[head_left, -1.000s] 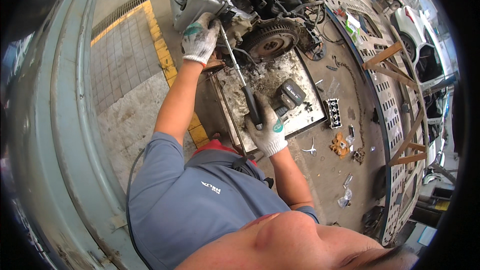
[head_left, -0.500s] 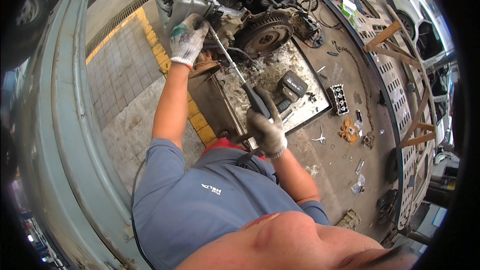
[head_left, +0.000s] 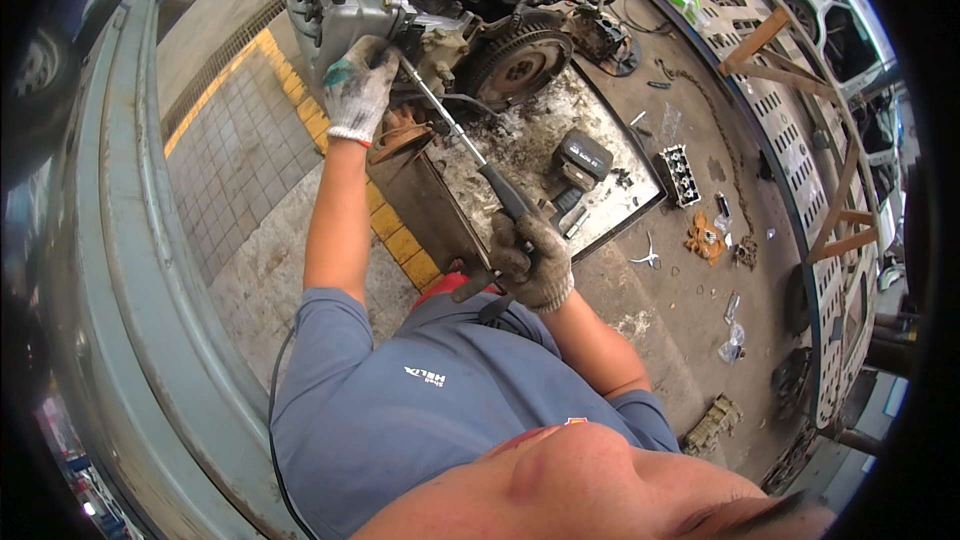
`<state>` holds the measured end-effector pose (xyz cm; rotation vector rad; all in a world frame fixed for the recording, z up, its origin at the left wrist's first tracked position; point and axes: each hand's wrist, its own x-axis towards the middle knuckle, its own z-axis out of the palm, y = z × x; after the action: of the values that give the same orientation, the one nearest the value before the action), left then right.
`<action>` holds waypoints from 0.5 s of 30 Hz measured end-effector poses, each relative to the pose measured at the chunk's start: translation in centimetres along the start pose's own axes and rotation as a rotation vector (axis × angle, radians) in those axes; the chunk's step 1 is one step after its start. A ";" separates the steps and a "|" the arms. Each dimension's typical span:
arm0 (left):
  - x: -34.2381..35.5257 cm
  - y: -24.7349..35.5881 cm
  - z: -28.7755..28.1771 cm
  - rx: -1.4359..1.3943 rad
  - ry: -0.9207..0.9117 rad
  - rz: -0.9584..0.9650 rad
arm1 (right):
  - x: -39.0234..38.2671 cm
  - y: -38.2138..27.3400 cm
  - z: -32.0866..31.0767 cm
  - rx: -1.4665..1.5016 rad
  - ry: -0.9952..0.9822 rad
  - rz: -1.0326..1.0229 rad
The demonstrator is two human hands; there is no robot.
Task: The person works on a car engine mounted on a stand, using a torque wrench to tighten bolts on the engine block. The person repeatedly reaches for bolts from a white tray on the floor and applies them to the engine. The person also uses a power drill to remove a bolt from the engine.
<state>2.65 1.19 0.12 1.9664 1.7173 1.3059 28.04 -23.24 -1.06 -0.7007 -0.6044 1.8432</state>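
Note:
A long-handled wrench (head_left: 447, 116) with a chrome shaft and a black grip slants from the engine down toward my body. My left hand (head_left: 360, 85), in a whitish knitted glove stained green and grey, is closed around its far end beside the engine's lower side. The wrench head is hidden by those fingers. In a similar dirty glove, my right hand (head_left: 535, 255) is wrapped round the black grip near my waist. The engine (head_left: 420, 25) is greasy, with a silver cover, hoses and a large toothed flywheel (head_left: 518, 65) facing me.
Below the engine lies a grimy metal tray (head_left: 610, 215) carrying a black cordless power tool (head_left: 583, 158). An engine cylinder head (head_left: 679, 176), plastic bags and loose parts lie on the floor to the right. Beyond them stands a slotted metal frame (head_left: 785, 130). A grey-green beam (head_left: 150, 270) runs along the left.
The view has shifted slightly. My right hand's fingers have changed their hold on the black grip. The left hand stays at the wrench's far end.

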 end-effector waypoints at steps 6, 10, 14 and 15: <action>-0.1 0.3 -0.2 -0.008 0.028 0.004 | 0.5 -2.2 -0.2 -1.348 -0.023 -0.297; 0.0 0.7 -0.4 -0.030 -0.022 -0.053 | 0.7 0.6 -2.1 0.038 -0.027 -0.006; -0.1 1.1 -0.6 -0.013 -0.019 0.012 | 0.5 -0.3 -1.5 -0.168 0.078 0.157; -0.3 1.5 -1.0 -0.001 -0.017 -0.003 | 0.8 -0.9 -0.4 -0.999 0.007 -0.232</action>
<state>2.93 0.10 1.53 1.9681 1.7113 1.2849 28.64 -22.11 -0.87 -1.2028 -1.5622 1.2429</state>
